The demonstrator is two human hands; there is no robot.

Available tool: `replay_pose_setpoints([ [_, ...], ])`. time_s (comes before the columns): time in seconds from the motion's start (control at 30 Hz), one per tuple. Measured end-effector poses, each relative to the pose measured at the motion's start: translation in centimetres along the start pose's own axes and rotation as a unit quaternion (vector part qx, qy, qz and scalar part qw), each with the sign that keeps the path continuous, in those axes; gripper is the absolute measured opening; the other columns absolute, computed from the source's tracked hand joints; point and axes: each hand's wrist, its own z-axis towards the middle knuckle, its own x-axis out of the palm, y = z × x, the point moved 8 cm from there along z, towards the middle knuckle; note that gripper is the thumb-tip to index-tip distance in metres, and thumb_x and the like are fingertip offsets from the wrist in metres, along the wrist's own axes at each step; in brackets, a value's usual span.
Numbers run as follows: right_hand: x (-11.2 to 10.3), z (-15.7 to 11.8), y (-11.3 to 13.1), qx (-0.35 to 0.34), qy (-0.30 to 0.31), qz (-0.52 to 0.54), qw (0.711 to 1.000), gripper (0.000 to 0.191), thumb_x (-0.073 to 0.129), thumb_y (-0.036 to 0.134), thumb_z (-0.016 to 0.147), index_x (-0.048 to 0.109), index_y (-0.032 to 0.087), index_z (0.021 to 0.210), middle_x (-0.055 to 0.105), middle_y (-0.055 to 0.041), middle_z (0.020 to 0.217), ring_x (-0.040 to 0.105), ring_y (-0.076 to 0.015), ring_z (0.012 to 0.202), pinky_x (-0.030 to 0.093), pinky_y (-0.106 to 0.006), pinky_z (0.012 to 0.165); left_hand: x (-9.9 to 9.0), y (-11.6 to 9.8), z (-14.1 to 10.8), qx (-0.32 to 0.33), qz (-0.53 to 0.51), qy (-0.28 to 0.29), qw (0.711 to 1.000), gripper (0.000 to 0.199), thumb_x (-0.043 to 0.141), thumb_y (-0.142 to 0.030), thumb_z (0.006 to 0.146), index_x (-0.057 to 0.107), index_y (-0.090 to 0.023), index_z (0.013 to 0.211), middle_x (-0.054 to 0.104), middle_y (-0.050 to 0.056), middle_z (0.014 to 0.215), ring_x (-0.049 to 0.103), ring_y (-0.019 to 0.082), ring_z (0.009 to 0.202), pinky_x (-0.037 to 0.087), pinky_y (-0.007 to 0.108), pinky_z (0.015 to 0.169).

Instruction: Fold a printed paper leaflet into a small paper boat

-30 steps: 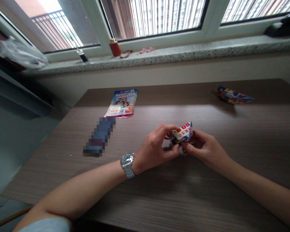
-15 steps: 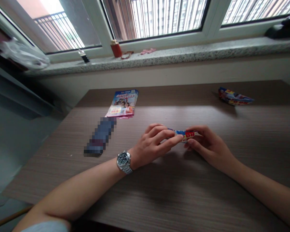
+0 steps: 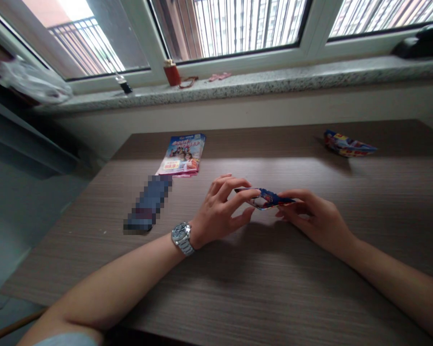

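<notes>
A folded piece of colourful printed paper (image 3: pixel 269 199), mostly blue with red, is held up over the brown table (image 3: pixel 274 288). My right hand (image 3: pixel 312 214) pinches its right end between thumb and fingers. On its left end, the fingertips of my left hand (image 3: pixel 223 206) touch the upper edge, while the left thumb is apart below it; a silver watch (image 3: pixel 182 238) is on that wrist. Further back on the right lies a folded paper shape (image 3: pixel 348 145) with similar printing.
A stack of printed leaflets (image 3: pixel 182 154) lies at the back left, with a pixelated dark flat object (image 3: pixel 148 204) in front of it. The stone window sill (image 3: pixel 274 82) holds a red container (image 3: pixel 172 73), a small dark bottle (image 3: pixel 124 85) and a plastic bag (image 3: pixel 34 81).
The held paper has tilted and shows more of its blue printed side. My left hand has shifted left and spread its thumb away from the fingers. The right hand has barely moved.
</notes>
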Motion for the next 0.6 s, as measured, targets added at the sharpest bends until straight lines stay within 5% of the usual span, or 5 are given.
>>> replay_pose_setpoints([
  [0.17,-0.2,0.0,-0.5,0.011,0.000,0.001,1.000,0.021,0.064,0.033,0.093,0.060,0.026,0.112,0.077,-0.0011,0.087,0.077,-0.0184,0.070,0.066,-0.029,0.063,0.3,1.4,0.1,-0.078,-0.072,0.016,0.994,0.041,0.068,-0.023,0.088,0.055,-0.020,0.127,0.058,0.012,0.129,0.056,0.025,0.120,0.049,0.045,0.103],
  [0.6,-0.4,0.1,-0.7,0.032,-0.001,-0.012,0.999,0.022,0.062,0.030,0.092,0.058,0.026,0.114,0.077,-0.0025,0.087,0.077,-0.0199,0.072,0.064,-0.031,0.064,1.4,2.0,-0.1,-0.103,-0.147,0.059,0.982,0.030,0.065,-0.017,0.092,0.057,-0.018,0.121,0.067,0.008,0.111,0.064,0.019,0.102,0.054,0.034,0.091],
])
